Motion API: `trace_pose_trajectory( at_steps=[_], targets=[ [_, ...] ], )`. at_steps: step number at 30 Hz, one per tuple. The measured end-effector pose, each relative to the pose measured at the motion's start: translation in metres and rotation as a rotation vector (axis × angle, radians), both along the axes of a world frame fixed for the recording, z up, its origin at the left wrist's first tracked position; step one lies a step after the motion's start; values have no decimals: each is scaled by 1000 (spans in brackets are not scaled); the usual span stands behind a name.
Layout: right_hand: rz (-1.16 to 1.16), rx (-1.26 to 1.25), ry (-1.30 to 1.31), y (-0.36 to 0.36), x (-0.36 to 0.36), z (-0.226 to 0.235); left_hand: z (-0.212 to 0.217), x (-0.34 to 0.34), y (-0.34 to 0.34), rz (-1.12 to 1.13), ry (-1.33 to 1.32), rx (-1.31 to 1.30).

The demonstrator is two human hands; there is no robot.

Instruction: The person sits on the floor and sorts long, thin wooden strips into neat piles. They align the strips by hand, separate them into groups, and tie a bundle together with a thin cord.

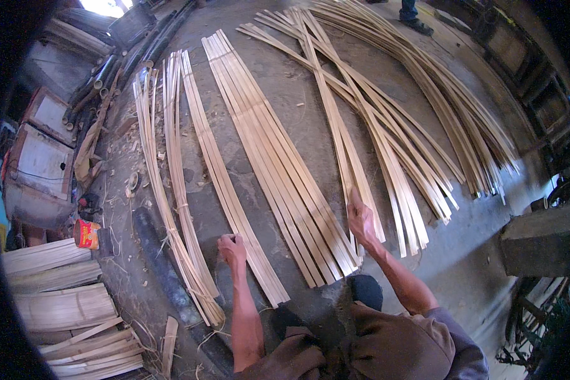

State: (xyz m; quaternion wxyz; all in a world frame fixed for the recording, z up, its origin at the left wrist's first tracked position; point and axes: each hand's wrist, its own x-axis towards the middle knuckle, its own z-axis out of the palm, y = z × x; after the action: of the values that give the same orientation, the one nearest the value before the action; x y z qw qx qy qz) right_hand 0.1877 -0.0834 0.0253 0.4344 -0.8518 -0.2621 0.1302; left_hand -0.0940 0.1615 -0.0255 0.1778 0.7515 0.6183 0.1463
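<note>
Long pale bamboo strips lie on the floor in several groups. A flat, wide row of strips fills the middle. My right hand is at that row's right edge, its fingers closed on a strip of the narrow group there. My left hand hovers beside a narrower row of strips, fingers curled in; whatever they hold, if anything, is hidden. Left of it are two tied bundles, one slim bundle and one outer bundle.
Crossed strips and a dense pile of strips lie to the right. Stacked slats and a red tin are at left, near a dark pole. A concrete block stands at right. Another person's foot shows far off.
</note>
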Motion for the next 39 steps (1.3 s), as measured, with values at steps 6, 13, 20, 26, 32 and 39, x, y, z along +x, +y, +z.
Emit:
trace_pose_trajectory(
  at_steps=[6,13,20,26,32,39],
  targets=[
    [57,-173,-31,3,9,13,-22,-14,14,141,-466,-172],
    [341,28,-418,-20,-48,11,56,47,-42,34,-559,112],
    [305,37,436,-14,-96,60,136,150,-134,-350,-930,-571],
    [27,201,-216,-64,38,65,93,95,-95,-429,-402,112],
    [-93,-211,-474,-125,123,59,14,16,-34,-76,-80,231],
    [-21,-445,-466,-161,170,30,13,20,-8,-1,61,78]
  ],
)
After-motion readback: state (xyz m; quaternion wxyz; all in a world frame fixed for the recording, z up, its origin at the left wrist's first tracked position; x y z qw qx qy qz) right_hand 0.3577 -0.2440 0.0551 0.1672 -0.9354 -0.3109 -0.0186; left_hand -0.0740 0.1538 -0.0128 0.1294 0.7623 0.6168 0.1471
